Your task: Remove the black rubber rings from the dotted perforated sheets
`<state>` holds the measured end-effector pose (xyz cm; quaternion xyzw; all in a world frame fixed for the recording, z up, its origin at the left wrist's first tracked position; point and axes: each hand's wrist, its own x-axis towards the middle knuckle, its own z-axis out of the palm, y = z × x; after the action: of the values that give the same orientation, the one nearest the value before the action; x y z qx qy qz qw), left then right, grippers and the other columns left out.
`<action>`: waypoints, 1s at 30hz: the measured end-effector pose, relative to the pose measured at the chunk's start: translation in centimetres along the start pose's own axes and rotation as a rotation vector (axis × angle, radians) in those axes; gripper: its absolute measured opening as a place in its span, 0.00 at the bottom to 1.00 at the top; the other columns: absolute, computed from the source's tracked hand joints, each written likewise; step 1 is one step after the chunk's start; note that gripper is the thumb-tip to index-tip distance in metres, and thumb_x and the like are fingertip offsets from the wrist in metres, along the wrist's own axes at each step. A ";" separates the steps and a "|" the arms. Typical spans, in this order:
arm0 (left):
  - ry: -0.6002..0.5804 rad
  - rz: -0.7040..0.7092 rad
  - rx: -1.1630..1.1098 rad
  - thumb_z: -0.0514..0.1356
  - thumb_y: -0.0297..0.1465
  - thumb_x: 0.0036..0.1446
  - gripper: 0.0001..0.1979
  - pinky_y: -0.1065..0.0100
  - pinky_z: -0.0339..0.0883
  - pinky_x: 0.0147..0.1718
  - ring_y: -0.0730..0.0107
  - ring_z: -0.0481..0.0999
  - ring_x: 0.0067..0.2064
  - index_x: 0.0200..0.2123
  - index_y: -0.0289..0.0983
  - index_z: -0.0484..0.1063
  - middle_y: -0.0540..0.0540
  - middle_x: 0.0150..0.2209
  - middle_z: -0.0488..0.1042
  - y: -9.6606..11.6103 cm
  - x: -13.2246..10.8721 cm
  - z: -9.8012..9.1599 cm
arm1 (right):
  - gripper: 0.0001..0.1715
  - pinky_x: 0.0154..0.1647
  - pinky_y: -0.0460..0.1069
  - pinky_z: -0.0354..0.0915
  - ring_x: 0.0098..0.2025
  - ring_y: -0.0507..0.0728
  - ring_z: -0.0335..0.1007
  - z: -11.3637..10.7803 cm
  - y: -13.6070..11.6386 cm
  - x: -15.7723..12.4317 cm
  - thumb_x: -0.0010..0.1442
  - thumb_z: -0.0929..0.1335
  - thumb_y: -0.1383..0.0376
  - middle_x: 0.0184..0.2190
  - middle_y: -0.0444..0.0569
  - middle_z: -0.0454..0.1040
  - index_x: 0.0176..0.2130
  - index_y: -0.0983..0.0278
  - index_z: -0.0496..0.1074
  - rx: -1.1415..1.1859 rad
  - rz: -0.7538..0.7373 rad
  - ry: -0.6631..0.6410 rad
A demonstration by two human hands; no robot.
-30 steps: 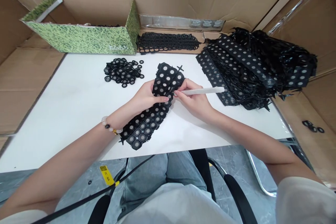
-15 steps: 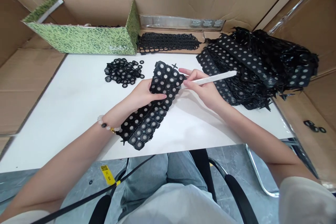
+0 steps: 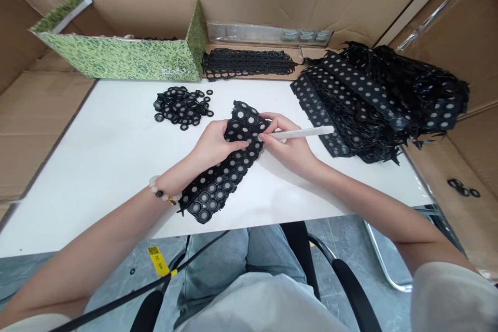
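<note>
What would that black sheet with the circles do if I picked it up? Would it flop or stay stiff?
It would probably flop: the sheet seems to bend where the left hand holds it, and the strips in the pile sag over each other. It's likely light too, since it looks thin.

black rubber ring sheet (image 3: 218, 187), diagonal, ragged edges (rings grey-centred); slim white tool (image 3: 301, 133) at edge

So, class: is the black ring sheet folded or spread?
Spread: the black ring sheet lies unfolded, its rows showing under the left hand.

One head-worn camera looks forward and down from near above, at the left hand (image 3: 213, 144) and right hand (image 3: 286, 142) over a flat white tabletop (image 3: 97, 181).
</note>
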<state>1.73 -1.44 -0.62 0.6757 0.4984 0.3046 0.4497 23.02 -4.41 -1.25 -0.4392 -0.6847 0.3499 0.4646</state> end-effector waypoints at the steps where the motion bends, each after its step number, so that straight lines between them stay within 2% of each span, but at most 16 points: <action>1: 0.014 0.010 -0.012 0.71 0.39 0.43 0.22 0.55 0.73 0.50 0.49 0.80 0.48 0.41 0.34 0.78 0.41 0.45 0.83 0.0 -0.1 0.1 | 0.10 0.63 0.60 0.63 0.62 0.63 0.69 0.1 0.0 0.0 0.62 0.71 0.63 0.53 0.52 0.76 0.30 0.60 0.69 -0.009 -0.020 0.006; 6: 0.007 0.046 -0.040 0.70 0.37 0.44 0.24 0.55 0.72 0.51 0.50 0.80 0.48 0.45 0.33 0.77 0.41 0.46 0.82 0.0 -0.3 0.7 | 0.10 0.61 0.60 0.64 0.62 0.63 0.69 0.6 0.7 -0.1 0.62 0.71 0.62 0.52 0.52 0.77 0.30 0.60 0.69 -0.053 -0.075 0.033; 11: -0.010 0.081 0.028 0.70 0.38 0.45 0.24 0.56 0.71 0.50 0.50 0.79 0.48 0.45 0.35 0.76 0.42 0.46 0.82 -0.3 0.1 0.2 | 0.10 0.63 0.61 0.63 0.61 0.63 0.70 0.7 1.2 0.1 0.61 0.71 0.62 0.52 0.52 0.77 0.29 0.60 0.69 -0.056 -0.040 0.049; 15: -0.026 0.039 0.083 0.68 0.40 0.46 0.17 0.60 0.70 0.41 0.55 0.78 0.40 0.35 0.34 0.75 0.44 0.38 0.81 -0.9 0.8 -0.8 | 0.12 0.65 0.63 0.62 0.62 0.64 0.70 -0.2 0.8 0.4 0.61 0.72 0.60 0.52 0.52 0.78 0.28 0.60 0.68 -0.031 -0.003 0.076; 18: -0.032 0.007 0.091 0.67 0.42 0.48 0.15 0.65 0.65 0.33 0.62 0.74 0.33 0.27 0.35 0.72 0.48 0.29 0.77 -1.0 1.0 -0.8 | 0.14 0.69 0.65 0.57 0.66 0.65 0.66 -1.0 0.3 0.8 0.61 0.73 0.58 0.57 0.52 0.76 0.28 0.60 0.69 -0.059 -0.066 0.107; 20: -0.032 0.012 0.083 0.68 0.42 0.47 0.16 0.66 0.63 0.31 0.65 0.72 0.30 0.24 0.36 0.71 0.50 0.26 0.75 -0.9 0.8 -0.5 | 0.15 0.70 0.66 0.54 0.68 0.66 0.64 -1.3 0.1 0.9 0.60 0.73 0.56 0.61 0.52 0.73 0.28 0.60 0.70 -0.068 -0.105 0.101; 22: -0.053 0.017 0.056 0.68 0.42 0.46 0.16 0.67 0.63 0.31 0.66 0.72 0.30 0.25 0.35 0.72 0.51 0.25 0.75 -0.7 0.6 -0.1 | 0.16 0.70 0.65 0.56 0.67 0.66 0.64 -1.2 0.1 0.8 0.60 0.74 0.54 0.62 0.53 0.72 0.29 0.60 0.70 -0.031 -0.100 0.050; 26: -0.067 0.003 -0.019 0.70 0.41 0.45 0.17 0.65 0.66 0.36 0.62 0.76 0.35 0.32 0.34 0.78 0.47 0.32 0.80 -0.7 0.3 0.1 | 0.15 0.61 0.62 0.66 0.58 0.63 0.74 -0.4 0.3 0.4 0.61 0.73 0.55 0.53 0.53 0.78 0.30 0.61 0.70 0.112 -0.007 -0.055; 30: -0.060 -0.037 0.029 0.70 0.43 0.46 0.18 0.65 0.65 0.34 0.61 0.76 0.35 0.32 0.33 0.80 0.46 0.31 0.81 -1.0 0.4 0.0 | 0.13 0.54 0.58 0.70 0.51 0.60 0.77 0.0 0.4 0.1 0.62 0.73 0.58 0.46 0.50 0.80 0.30 0.61 0.69 0.166 0.035 -0.062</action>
<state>1.51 -0.99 -1.52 0.6818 0.5015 0.2685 0.4600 23.12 -4.15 -1.52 -0.4000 -0.6598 0.4268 0.4718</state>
